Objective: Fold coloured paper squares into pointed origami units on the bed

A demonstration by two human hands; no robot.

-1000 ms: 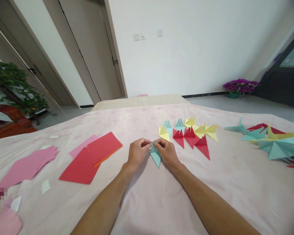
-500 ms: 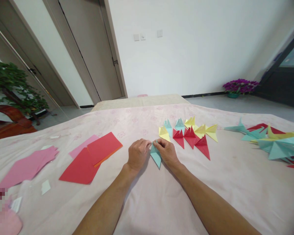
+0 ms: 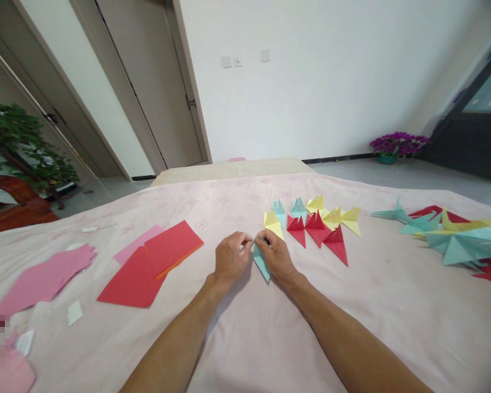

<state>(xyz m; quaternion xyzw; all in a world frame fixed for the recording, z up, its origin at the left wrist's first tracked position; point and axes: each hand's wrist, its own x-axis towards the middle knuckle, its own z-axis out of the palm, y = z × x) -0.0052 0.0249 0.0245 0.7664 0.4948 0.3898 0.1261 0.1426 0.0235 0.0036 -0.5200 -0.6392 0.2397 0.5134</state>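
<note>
A folded light-blue origami paper (image 3: 261, 265) stands between my hands, its pointed end toward me. My left hand (image 3: 233, 254) is closed, thumb and forefinger pinched at the paper's upper left tip. From the other side my right hand (image 3: 276, 254) pinches the top of the same paper and covers much of it. Just beyond and to the right sit several small folded origami cranes: a yellow one (image 3: 273, 222), a light-blue one (image 3: 298, 208) and a red one (image 3: 336, 243) among them.
Red paper sheets (image 3: 135, 281) and pink paper sheets (image 3: 45, 278) lie on the left of the cloth-covered table (image 3: 237, 338). White scraps (image 3: 75, 313) are near them. On the right is a pile of light-blue, yellow and red cranes (image 3: 460, 246).
My right hand has turned slightly over the light-blue paper and covers more of it. My left hand keeps its pinch at nearly the same spot. The view has shifted a little.
</note>
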